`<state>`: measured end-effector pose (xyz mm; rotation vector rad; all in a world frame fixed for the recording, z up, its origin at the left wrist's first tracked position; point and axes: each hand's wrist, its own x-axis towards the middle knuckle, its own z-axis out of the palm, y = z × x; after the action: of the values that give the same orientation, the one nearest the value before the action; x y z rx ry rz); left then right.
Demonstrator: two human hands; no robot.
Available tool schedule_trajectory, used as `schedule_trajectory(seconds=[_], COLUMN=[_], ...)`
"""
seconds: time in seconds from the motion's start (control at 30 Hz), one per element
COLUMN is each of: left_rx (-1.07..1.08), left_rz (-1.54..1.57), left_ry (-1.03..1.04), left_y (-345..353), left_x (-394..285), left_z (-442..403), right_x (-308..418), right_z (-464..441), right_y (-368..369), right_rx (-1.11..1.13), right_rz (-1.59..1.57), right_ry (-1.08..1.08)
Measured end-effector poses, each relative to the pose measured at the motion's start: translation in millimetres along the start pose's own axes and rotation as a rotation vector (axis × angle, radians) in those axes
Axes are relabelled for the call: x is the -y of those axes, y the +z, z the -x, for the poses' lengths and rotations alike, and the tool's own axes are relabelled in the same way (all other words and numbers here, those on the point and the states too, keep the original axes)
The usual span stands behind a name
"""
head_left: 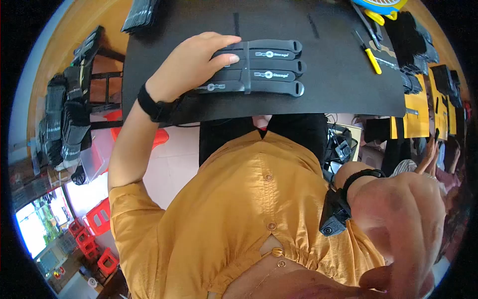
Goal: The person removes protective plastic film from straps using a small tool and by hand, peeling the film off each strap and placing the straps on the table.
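Several black hook-and-loop storage straps (pixel 274 65) with white printed labels lie side by side on the dark table, their looped ends pointing right. A narrow translucent band (pixel 247 70) runs across them. My left hand (pixel 194 62) grips the left part of this strap bundle, thumb on top and fingers at its far edge; the straps under the palm are hidden. My right hand (pixel 403 219) is raised close to the camera, away from the table, with its back showing and its fingers curled. Whatever it holds, if anything, is out of sight.
The dark table (pixel 328 94) carries a yellow-handled screwdriver (pixel 372 60), scissors (pixel 367 25) and a blue-and-yellow object (pixel 381 7) at the far right. Strap stacks stand at the far left (pixel 139 15) and right (pixel 406 40). Red stools (pixel 107 261) and other people are around.
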<state>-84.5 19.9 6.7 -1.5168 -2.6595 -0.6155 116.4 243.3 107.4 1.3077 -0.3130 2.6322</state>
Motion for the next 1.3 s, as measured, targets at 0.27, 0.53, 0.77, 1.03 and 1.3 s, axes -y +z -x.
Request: schedule_trajectory(seconds=[0.27, 0.53, 0.77, 1.03, 1.3], left_rx=[0.047, 0.003, -0.017, -0.093, -0.130], left_rz=[-0.165, -0.242, -0.186, -0.169, -0.073], left_ry=[-0.111, -0.146, -0.164, -0.137, -0.135], left_y=[-5, 26, 25, 36, 36], left_x=[-25, -49, -51, -49, -48], left_z=[28, 39, 35, 36, 38], right_x=[89, 152, 153, 55, -1], right_z=[-7, 23, 21, -9, -20], right_y=[-122, -212, -215, -144, -145], right_rx=[-0.133, -0.066, 0.241, 0.339, 0.741], right_rz=[2.343, 2.646, 2.642, 2.110, 2.175], right_ry=[0.440, 1.030, 1.108, 0.950, 0.921])
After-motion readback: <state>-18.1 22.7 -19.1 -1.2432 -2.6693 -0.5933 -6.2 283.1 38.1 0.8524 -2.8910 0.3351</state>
